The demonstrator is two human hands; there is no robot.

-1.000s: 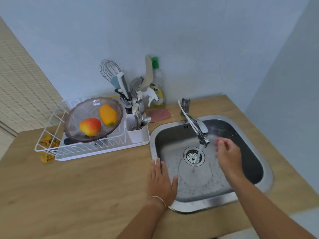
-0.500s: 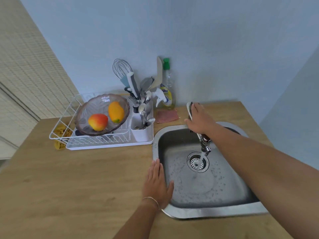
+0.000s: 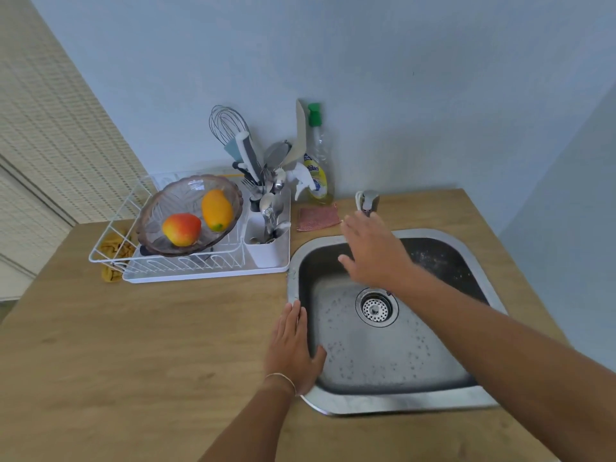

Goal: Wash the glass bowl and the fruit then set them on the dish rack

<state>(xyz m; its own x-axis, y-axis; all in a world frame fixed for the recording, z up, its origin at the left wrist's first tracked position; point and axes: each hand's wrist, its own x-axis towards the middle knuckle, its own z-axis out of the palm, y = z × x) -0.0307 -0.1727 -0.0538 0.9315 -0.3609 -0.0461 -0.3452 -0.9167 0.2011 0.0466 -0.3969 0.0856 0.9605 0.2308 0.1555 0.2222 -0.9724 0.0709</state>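
The glass bowl point(image 3: 166, 208) leans tilted in the white dish rack point(image 3: 186, 265) at the left. Inside it lie a red-yellow fruit point(image 3: 181, 229) and an orange-yellow fruit point(image 3: 216, 210). My left hand point(image 3: 291, 348) rests flat on the counter against the left rim of the steel sink point(image 3: 400, 403), fingers apart, holding nothing. My right hand point(image 3: 375, 250) hovers over the back of the sink just below the tap point(image 3: 366, 201), fingers spread and empty. It covers the spout. No water stream shows above the drain point(image 3: 376, 308).
A white cutlery holder point(image 3: 266, 243) with whisk and utensils stands at the rack's right end. A dish soap bottle point(image 3: 317, 161) and a pink cloth point(image 3: 318, 216) sit by the wall. A yellow cloth point(image 3: 111, 253) lies under the rack's left side. Blue walls close in behind and right.
My right hand went from under the running water up to the tap lever, then came off it. The water stream has stopped. My left hand stayed put.
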